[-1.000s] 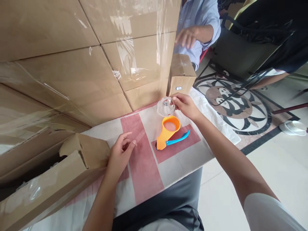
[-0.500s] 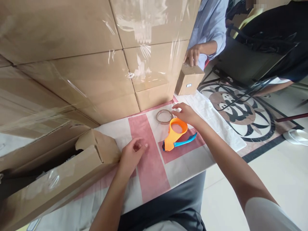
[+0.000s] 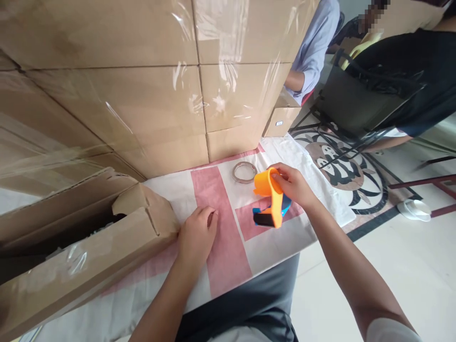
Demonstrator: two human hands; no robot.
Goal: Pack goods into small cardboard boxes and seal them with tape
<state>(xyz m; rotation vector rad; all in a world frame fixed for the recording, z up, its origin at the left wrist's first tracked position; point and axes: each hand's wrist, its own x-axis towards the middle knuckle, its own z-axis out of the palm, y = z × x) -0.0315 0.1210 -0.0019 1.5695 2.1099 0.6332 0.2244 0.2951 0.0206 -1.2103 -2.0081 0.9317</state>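
Head view: right hand (image 3: 294,185) grips the orange tape dispenser (image 3: 270,197), lifted off the surface (image 3: 228,247); left hand (image 3: 197,236) rests loosely curled, empty, beside the open carton (image 3: 89,247); tape roll (image 3: 244,171) lies just behind. Pick-up step judged; loading the roll needs alignment.

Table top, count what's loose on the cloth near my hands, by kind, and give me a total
Orange tape dispenser, held up in the right hand: 1
Clear tape roll, flat on the cloth: 1
Open cardboard box, beside the left hand: 1
Total: 3
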